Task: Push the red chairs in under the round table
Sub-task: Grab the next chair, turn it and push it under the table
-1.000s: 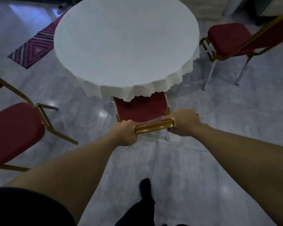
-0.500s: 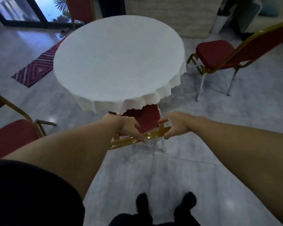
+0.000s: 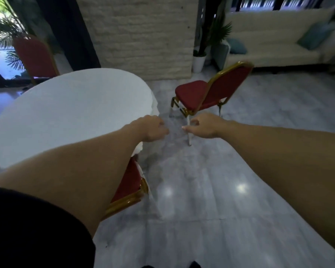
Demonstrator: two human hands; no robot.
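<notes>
The round table [image 3: 70,113] with a white cloth fills the left. One red chair [image 3: 132,182] with a gold frame stands tucked under its near edge, partly hidden by my left forearm. A second red chair [image 3: 211,91] stands free on the floor to the right of the table, its seat facing the table. A third red chair [image 3: 35,57] stands behind the table at the far left. My left hand [image 3: 153,128] and my right hand [image 3: 203,126] hang in the air, both empty, with loosely curled fingers, between the table edge and the second chair.
A stone-clad pillar [image 3: 139,35] rises behind the table. A potted plant [image 3: 199,60] and a cream sofa [image 3: 275,45] with teal cushions stand at the back right. Grey tiled floor [image 3: 201,190] stretches to the right and front.
Both hands have let go of the near chair's gold back rail, and the chair now sits under the table. The view has swung right toward the second chair, and my arms reach that way.
</notes>
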